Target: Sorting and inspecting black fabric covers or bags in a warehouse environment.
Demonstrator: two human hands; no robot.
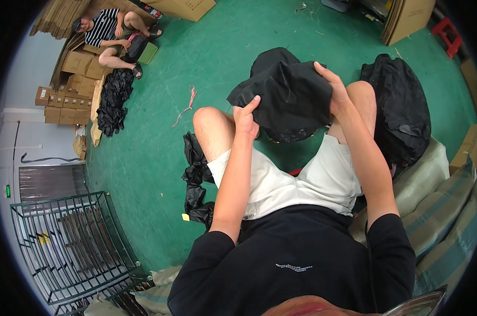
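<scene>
A piece of black cloth [286,89] is stretched between my two hands above my knees. My left hand [245,118] pinches its lower left edge, with the thumb lying on top. On the other side my right hand [335,90] grips the right edge, thumb upward and the other fingers hidden beneath. Under and beyond the cloth is another dark, rounded black mass [288,136], partly covered, so its kind cannot be made out. Several crumpled black pieces [196,179] lie on the floor beside my left leg.
A big black bag [399,105] stands right of my knee, with woven sacks [438,210] behind it. Far left, a person [109,34] sits near cardboard boxes [70,100] and a black heap [113,100]. Pink string [188,104] lies on the green floor; a metal rack [75,242] stands lower left.
</scene>
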